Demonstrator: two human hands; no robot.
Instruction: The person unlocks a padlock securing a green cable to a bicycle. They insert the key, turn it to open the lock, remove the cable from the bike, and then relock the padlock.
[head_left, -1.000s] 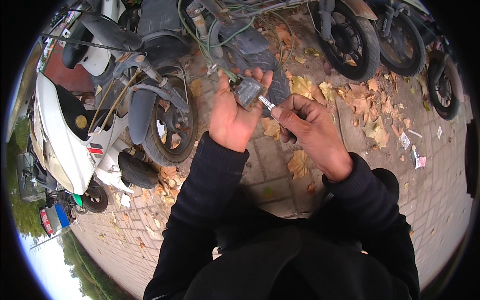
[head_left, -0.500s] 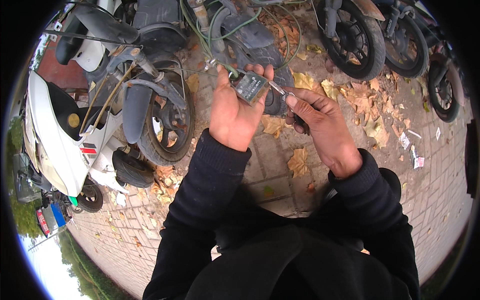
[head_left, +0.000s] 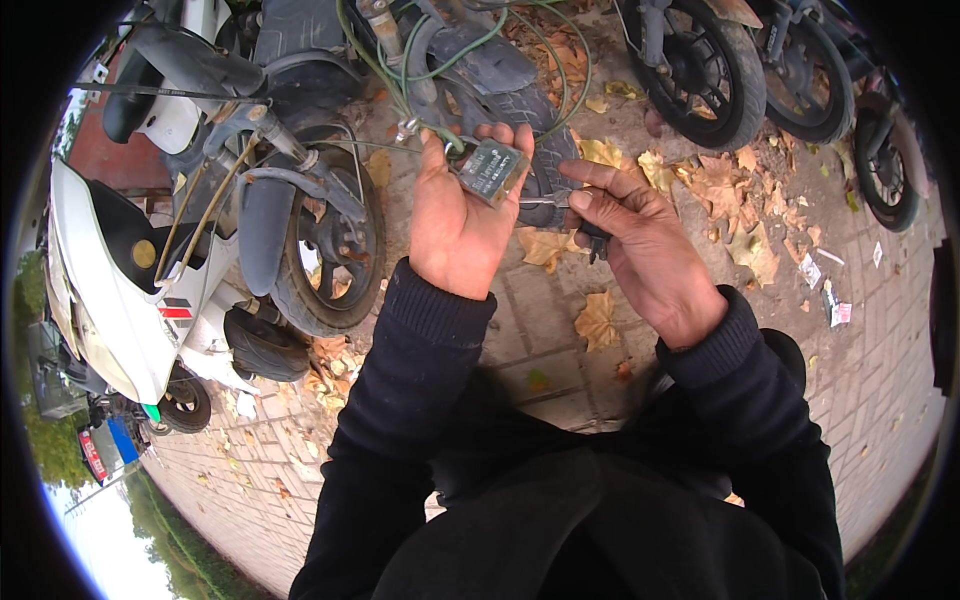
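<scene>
A square grey metal padlock [head_left: 492, 172] rests in my left hand [head_left: 447, 238], with the palm turned up and the fingertips showing over its far edge. Green-coated cable [head_left: 398, 98] runs down to the padlock's shackle, which my fingers partly hide. My right hand [head_left: 648, 245] pinches a slim silver key [head_left: 545, 201] between thumb and forefinger. The blade points left at the lock's near right corner, apart from the body by a small gap. Beneath those fingers hangs a small dark item [head_left: 596, 243], perhaps more of the key bunch.
A scooter front wheel [head_left: 335, 240] and a white scooter body [head_left: 105, 290] stand at the left. Behind the lock is a dark tyre [head_left: 540, 130] with cable looped about it. More motorbike wheels [head_left: 705, 75] line the far right. Dry leaves [head_left: 597, 320] and litter [head_left: 838, 310] lie on the paving.
The key has drawn away from the padlock and swung nearly level. My left hand and the padlock have shifted slightly left and the lock has turned a little.
</scene>
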